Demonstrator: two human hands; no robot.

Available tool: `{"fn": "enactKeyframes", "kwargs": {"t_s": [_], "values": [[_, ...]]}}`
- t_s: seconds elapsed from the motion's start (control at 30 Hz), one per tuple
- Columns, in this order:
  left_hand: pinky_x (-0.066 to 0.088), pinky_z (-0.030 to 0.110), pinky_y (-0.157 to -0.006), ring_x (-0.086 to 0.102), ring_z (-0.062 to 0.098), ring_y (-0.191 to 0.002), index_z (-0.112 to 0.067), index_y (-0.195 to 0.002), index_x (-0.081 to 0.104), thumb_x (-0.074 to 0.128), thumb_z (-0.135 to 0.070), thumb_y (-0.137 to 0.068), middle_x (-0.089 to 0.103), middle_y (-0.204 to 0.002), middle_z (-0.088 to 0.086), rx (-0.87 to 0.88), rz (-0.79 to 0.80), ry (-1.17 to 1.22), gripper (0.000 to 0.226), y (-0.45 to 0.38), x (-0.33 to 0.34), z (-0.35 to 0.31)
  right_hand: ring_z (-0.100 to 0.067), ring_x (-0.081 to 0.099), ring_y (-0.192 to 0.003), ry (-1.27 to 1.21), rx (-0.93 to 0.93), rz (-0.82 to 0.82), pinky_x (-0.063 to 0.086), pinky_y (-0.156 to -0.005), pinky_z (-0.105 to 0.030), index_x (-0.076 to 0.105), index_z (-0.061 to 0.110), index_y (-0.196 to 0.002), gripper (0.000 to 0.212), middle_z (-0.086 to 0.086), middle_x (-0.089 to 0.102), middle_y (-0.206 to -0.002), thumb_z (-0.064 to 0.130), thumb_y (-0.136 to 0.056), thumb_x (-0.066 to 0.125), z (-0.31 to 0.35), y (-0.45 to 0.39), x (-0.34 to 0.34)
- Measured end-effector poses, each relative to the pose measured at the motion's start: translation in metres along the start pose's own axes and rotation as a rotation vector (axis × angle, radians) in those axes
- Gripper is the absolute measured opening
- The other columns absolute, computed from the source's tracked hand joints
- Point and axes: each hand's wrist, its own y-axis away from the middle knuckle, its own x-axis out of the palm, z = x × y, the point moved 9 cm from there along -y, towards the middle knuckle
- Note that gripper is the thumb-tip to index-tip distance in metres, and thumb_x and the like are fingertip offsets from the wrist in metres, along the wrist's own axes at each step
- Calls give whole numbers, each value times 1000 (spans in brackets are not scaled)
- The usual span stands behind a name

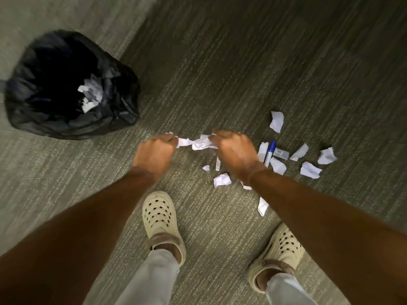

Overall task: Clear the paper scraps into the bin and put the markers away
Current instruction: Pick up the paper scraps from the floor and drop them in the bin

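Crumpled white paper (199, 143) gripped by left hand (154, 154), right hand (234, 151)

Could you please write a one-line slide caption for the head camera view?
Both hands gather crumpled paper above carpet strewn with scraps, a blue marker and a lined bin.

We saw a black liner (72, 84) over the bin, with crumpled white paper (90, 93) inside it. The carpet (231, 62) was grey-green with fine pale streaks. The scraps (309, 170) scattered on it were white, some faintly bluish in shadow, as was the paper wad (201, 143). The marker (269, 154) had a white barrel and a blue cap. Beside it lay a small grey block (280, 153). The clogs (158, 213) were cream with dark round holes, and the trousers (152, 280) pale grey.
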Motion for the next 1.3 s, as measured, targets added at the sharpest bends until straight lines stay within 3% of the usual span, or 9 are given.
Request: {"fn": "enactKeyframes", "kwargs": {"t_s": [0.17, 0.3, 0.67, 0.8, 0.9, 1.03, 1.1, 1.2, 1.3], "values": [[53, 49, -84, 60, 36, -111, -10, -128, 59, 57, 1, -83, 57, -134, 12, -207, -158, 124, 46, 33, -74, 82, -33, 60, -115, -41, -115, -102, 54, -89, -44, 60, 16, -127, 35, -8, 52, -143, 14, -93, 52, 82, -52, -72], [53, 51, -79, 61, 39, -105, -9, -123, 61, 58, -4, -84, 62, -125, 12, -333, -244, 139, 39, 53, -110, 155, -32, 61, -115, 6, -191, -150, 54, -87, -43, 63, 14, -121, 30, -7, 54, -141, 16, -92, 54, 153, -103, -100], [52, 49, -71, 62, 41, -91, -4, -98, 61, 57, 0, -82, 64, -100, 16, -421, -228, 153, 16, 27, -78, 273, -35, 61, -113, 239, -261, -112, 52, -78, -41, 65, 10, -113, 25, -8, 54, -140, 11, -92, 51, 245, -226, -79], [49, 48, -85, 54, 40, -113, 0, -115, 58, 60, -4, -85, 55, -121, 21, -524, -131, 233, 30, 10, -50, 287, -36, 59, -114, 317, -324, -42, 52, -78, -44, 61, 8, -116, 27, -11, 56, -135, 7, -92, 48, 258, -249, -60], [19, 49, -116, 15, 38, -142, 1, -139, 38, 63, -40, -83, 22, -151, 27, -530, 26, 134, 74, 4, -29, 294, -35, 58, -115, 373, -372, -14, 51, -78, -44, 57, 5, -119, 29, -13, 56, -132, 2, -92, 46, 272, -260, -44], [1, 51, -118, 0, 37, -145, 0, -146, 23, 51, -68, -74, 5, -156, 26, -538, 48, 40, 103, 6, -19, 302, -38, 53, -119, 343, -390, 22, 50, -79, -48, 53, 0, -123, 32, -19, 55, -129, 2, -92, 47, 286, -267, -26], [-2, 50, -118, -3, 36, -145, 0, -147, 20, 44, -76, -74, 2, -157, 25, -554, 79, 29, 108, 7, -15, 303, -37, 44, -131, 363, -378, 72, 47, -93, -49, 46, 0, -131, 40, -22, 46, -138, 7, -92, 51, 286, -271, -13], [-3, 50, -118, -6, 36, -145, 1, -149, 11, 40, -78, -73, -1, -157, 23, -569, 123, 12, 113, 8, -10, 303, -34, 16, -147, 408, -350, 186, 22, -117, -52, 21, 6, -148, 71, -22, 17, -157, 31, -92, 56, 274, -275, 10], [-1, 51, -118, -6, 36, -145, 2, -148, 3, 39, -73, -74, -1, -157, 24, -581, 99, 9, 112, 10, -11, 301, -34, 6, -148, 411, -343, 208, 10, -118, -57, 7, 12, -152, 90, -19, 7, -160, 49, -86, 55, 263, -275, 15]]}}
